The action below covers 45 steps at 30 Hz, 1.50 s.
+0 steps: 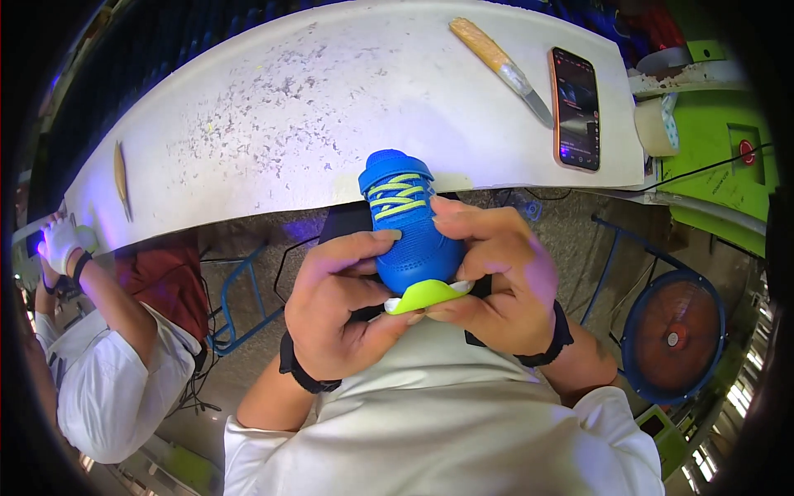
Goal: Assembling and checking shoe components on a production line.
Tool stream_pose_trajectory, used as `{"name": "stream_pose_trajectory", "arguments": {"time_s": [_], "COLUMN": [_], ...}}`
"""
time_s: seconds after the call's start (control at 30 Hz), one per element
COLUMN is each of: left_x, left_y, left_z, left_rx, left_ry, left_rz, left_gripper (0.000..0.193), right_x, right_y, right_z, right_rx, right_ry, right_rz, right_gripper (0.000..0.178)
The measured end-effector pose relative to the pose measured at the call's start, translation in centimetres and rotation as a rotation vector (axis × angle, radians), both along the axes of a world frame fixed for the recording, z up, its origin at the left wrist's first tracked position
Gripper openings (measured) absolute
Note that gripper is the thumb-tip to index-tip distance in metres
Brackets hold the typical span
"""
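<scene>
Between my hands is a small blue shoe with yellow-green laces and a strap across its top, its toe pointing toward me. At the toe shows a yellow-green sole with a white inner edge, standing partly away from the upper. My left hand grips the left side, thumb and fingers around the toe and sole edge. My right hand holds the right side the same way, fingertips on the upper and the sole. Most of the sole is hidden under the shoe.
A knife with a wooden handle and a phone lie on the white, stained table. A thin pointed tool rests at its left end. A co-worker with a white glove sits at left. A floor fan stands right.
</scene>
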<state>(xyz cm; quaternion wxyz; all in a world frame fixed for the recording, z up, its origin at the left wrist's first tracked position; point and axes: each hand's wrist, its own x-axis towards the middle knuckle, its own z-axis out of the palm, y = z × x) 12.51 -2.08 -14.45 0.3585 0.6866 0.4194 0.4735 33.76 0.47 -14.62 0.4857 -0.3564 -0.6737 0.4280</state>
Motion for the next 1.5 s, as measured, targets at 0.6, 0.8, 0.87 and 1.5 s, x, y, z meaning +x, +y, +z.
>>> {"name": "stream_pose_trajectory", "arguments": {"time_s": [0.6, 0.8, 0.87, 1.5], "left_x": [1.0, 3.3, 3.2, 1.3], "left_y": [3.9, 4.2, 4.5, 5.2], "left_z": [1.0, 0.4, -0.4, 0.3], "left_rx": [0.217, 0.146, 0.113, 0.123], "left_ry": [0.141, 0.104, 0.055, 0.082], "left_rz": [-0.084, 0.082, 0.065, -0.035], "left_gripper": [0.03, 0.034, 0.039, 0.049], "right_x": [3.0, 1.6, 2.2, -0.2], "right_y": [2.0, 4.0, 4.2, 4.8], "right_z": [1.6, -0.3, -0.6, 1.5], "right_rx": [0.005, -0.088, -0.119, -0.529], "right_ry": [-0.316, 0.013, 0.042, 0.603], "right_rz": [0.099, 0.22, 0.221, 0.365], "right_gripper": [0.044, 0.051, 0.056, 0.114]}}
